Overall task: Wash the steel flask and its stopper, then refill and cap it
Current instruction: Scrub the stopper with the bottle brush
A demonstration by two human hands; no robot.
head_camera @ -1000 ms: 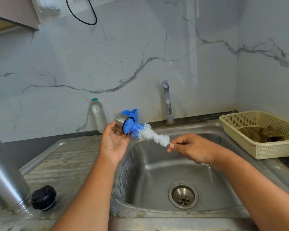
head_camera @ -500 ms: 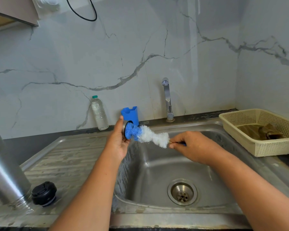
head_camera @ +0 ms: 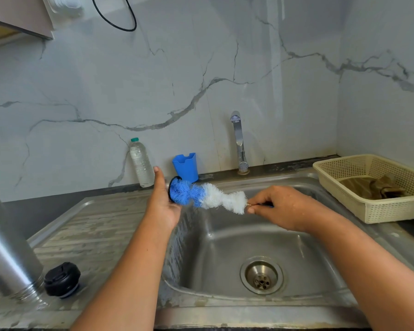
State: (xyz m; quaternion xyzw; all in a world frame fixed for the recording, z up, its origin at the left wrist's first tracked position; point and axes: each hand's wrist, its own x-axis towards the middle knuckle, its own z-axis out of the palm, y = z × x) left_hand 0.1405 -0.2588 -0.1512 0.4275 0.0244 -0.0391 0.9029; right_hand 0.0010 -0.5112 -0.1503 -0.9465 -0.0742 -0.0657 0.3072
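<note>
Steel flask (head_camera: 7, 247) at far left on drainboard (head_camera: 93, 230), tilted, threaded mouth down, upper body cut off by frame edge; black stopper (head_camera: 62, 279) sits just beside the mouth, apart from both hands.

Left hand (head_camera: 163, 206) over the sink (head_camera: 225, 240) edge holds a small dark-rimmed round cap (head_camera: 170, 187); thumb straight up, other fingers hidden behind it, so can't tell how they lie. Right hand (head_camera: 285, 206) pinches the thin handle of the bottle brush (head_camera: 208, 198), thumb and forefinger clamped together on it; the blue bristle end is pushed into the cap, the white part is outside.

Handling, judged: flask rigid, smooth and wet, so likely slippery; take it round mid-body with the whole hand, not at the threads. Stopper light, hard plastic, ribbed edge; grip it by the rim. Brush soft and its handle looks bendy; hold close to the bristles for force.

Hard to make out: cap mostly hidden by palm and bristles, material unclear, probably the flask's cup lid; brush handle nearly all inside the fist; flask inside not visible; no water visible from tap (head_camera: 238, 139). Also there: blue holder (head_camera: 185, 166), plastic water bottle (head_camera: 141, 163), basket (head_camera: 392, 211) with cloth (head_camera: 373, 187).
</note>
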